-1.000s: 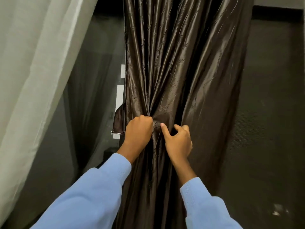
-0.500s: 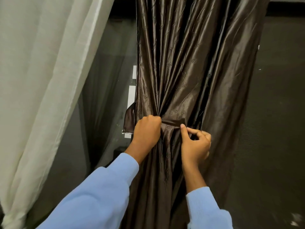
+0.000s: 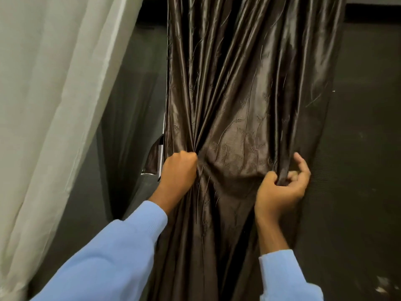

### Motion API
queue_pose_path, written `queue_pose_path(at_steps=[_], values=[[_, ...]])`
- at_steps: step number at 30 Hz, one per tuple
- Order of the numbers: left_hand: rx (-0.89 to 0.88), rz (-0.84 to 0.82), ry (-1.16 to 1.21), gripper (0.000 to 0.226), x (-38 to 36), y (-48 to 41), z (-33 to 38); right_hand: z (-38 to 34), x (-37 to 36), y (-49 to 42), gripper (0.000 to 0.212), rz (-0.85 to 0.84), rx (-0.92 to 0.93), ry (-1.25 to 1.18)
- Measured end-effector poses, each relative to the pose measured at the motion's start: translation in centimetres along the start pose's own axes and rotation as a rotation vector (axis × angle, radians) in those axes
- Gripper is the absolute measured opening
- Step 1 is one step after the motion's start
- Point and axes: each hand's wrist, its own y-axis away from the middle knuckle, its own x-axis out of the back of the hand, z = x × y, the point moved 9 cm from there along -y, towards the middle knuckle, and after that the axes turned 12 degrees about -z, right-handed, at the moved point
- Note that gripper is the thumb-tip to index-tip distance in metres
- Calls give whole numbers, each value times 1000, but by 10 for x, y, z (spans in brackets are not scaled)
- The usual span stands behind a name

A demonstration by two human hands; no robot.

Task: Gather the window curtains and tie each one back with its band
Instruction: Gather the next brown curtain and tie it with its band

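Two hands on curtain point(image 3: 238, 83): your left hand point(image 3: 179, 170) fists the folds; your right hand point(image 3: 282, 187), shifted outward, now pinches the far edge; band point(image 3: 154, 157), perhaps that left loop, untied.

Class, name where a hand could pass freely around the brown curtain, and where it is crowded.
Free: the dark gap between white curtain and brown curtain, above the band; the dark wall right of the right hand. Crowded: the folds between left hand and right hand.

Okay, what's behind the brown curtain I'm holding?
At the left edge of the brown curtain, a brown fabric flap and a white strip peek out against a dark surface. Everything directly behind the cloth is covered, so it cannot be seen.
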Motion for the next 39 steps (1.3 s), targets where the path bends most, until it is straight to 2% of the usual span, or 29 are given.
queue_pose_path(at_steps=[2,4,10,14,17,21,26,29,32,34,36,38,39], values=[[8,-10,-4,13,-2,-1,6,-13,-7,4,56,-33,66,7],[-2,-5,-4,14,-2,-2,12,-24,-24,10,50,-134,127,72],[-36,38,38,13,3,0,21,-17,-84,24,28,-385,79,247],[-23,79,171,26,7,-2,19,-2,-118,38,20,-565,26,184],[-9,112,289,35,13,-4,15,13,-127,50,5,-641,-53,80],[-18,93,317,39,13,-7,17,18,-124,61,8,-651,-39,-46],[-38,74,369,44,11,-6,25,22,-124,63,10,-697,-49,-52],[-47,69,288,46,9,-9,31,19,-125,59,11,-748,-34,-37],[-48,66,229,31,8,-11,33,17,-126,54,13,-863,16,26],[-36,57,189,21,7,-12,33,21,-123,51,18,-945,61,186],[-16,45,157,16,5,-12,33,29,-102,35,19,-849,92,366],[-18,38,135,17,1,-11,35,39,-63,4,11,-573,63,520],[-24,38,132,23,0,-12,37,45,-43,-12,18,-434,24,578]])
